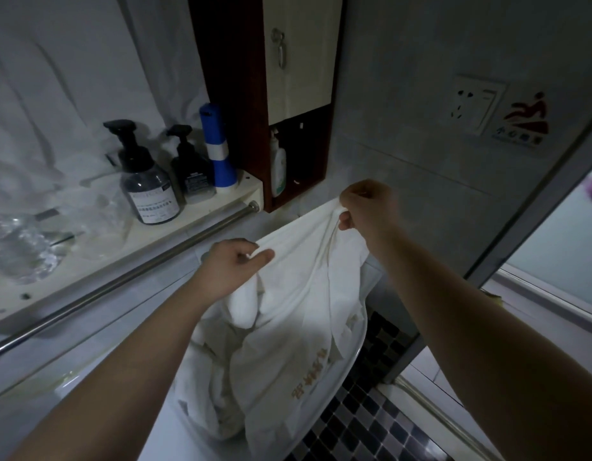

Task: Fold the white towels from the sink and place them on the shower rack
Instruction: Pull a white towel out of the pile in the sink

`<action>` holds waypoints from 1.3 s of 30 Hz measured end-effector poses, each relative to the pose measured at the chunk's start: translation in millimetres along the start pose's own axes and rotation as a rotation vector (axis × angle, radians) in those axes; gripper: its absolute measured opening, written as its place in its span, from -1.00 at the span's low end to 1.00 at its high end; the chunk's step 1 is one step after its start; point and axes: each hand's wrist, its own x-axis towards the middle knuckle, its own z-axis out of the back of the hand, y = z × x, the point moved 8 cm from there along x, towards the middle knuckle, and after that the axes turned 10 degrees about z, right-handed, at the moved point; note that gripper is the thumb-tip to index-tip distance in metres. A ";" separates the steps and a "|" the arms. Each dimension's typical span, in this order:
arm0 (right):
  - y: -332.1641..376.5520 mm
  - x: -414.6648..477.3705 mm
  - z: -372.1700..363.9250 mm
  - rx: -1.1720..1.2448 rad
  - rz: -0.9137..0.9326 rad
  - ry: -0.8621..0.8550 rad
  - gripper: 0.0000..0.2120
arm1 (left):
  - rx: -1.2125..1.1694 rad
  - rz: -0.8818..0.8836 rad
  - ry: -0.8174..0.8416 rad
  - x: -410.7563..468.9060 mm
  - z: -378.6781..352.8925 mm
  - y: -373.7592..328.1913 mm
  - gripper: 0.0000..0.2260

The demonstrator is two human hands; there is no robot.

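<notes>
Forearms: both bare arms reached in from the bottom corners, stretched forward and upward over the basin.
Left hand [236, 264]: back turned up, thumb and curled fingers pinching the left corner of a white cloth towel [298, 294].
Right hand [367, 207]: raised higher and farther forward, near the grey tiled wall, its fingers curled and pinching the towel's right corner.
Towel position: it hung from both hands above the white oval sink [356, 347], with its lower part draped down onto a crumpled heap of white towels [205, 387] lying in the basin.
Hidden: fingertips of both hands were buried in the folds, the basin was almost wholly covered, and the number of towels in the heap could not be told in the dim light.
Axis: the held edge slanted from lower left up to upper right, and the long axis fell from it toward the camera, with gold embroidered lettering [313, 374] near the lower end.
Nearby: a steel towel bar [128, 277] ran just left of the left hand.
</notes>
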 end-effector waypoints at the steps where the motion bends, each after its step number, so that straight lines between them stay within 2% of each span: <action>1: -2.9 0.1 1.5 -0.010 0.006 -0.014 -0.94 | -0.017 0.003 -0.032 -0.2 5.3 1.9 -0.64; 5: -12.7 0.6 8.0 0.001 -0.014 -0.090 -0.92 | -0.022 0.034 -0.083 0.8 24.2 14.8 -0.67; 11: -17.8 3.3 12.0 0.047 -0.034 -0.150 -0.93 | -0.070 0.018 0.015 -8.8 22.9 26.6 -0.74; 16: -26.1 -0.3 -1.5 0.124 -0.076 -0.103 -0.94 | 0.020 -0.024 -0.097 -14.0 13.4 30.7 -0.73; 19: -29.4 -1.2 -3.1 0.127 -0.086 -0.094 -0.93 | 0.099 -0.198 -0.098 -22.3 6.6 20.4 -0.67; 22: -30.7 -1.1 -3.6 0.133 -0.083 -0.094 -0.93 | 0.201 -0.398 -0.118 -34.0 2.1 6.6 -0.77; 25: -31.4 -1.9 -3.5 0.139 -0.076 -0.094 -0.93 | 0.242 -0.499 -0.156 -40.2 -2.8 1.8 -0.72; 27: -30.9 -2.9 -3.8 0.141 -0.078 -0.086 -0.92 | 0.208 -0.473 -0.177 -39.4 -4.3 4.1 -0.64; 30: -28.5 -4.2 -4.8 0.139 -0.074 -0.071 -0.94 | 0.064 -0.313 -0.194 -36.6 -1.4 13.8 -0.62; 35: -21.5 -6.8 -5.1 0.115 -0.049 -0.038 -0.93 | -0.055 -0.169 -0.220 -35.2 2.0 16.0 -0.77; 39: -18.8 -8.2 -5.1 0.087 -0.044 -0.031 -0.93 | -0.038 -0.097 -0.230 -30.0 3.6 18.7 -0.88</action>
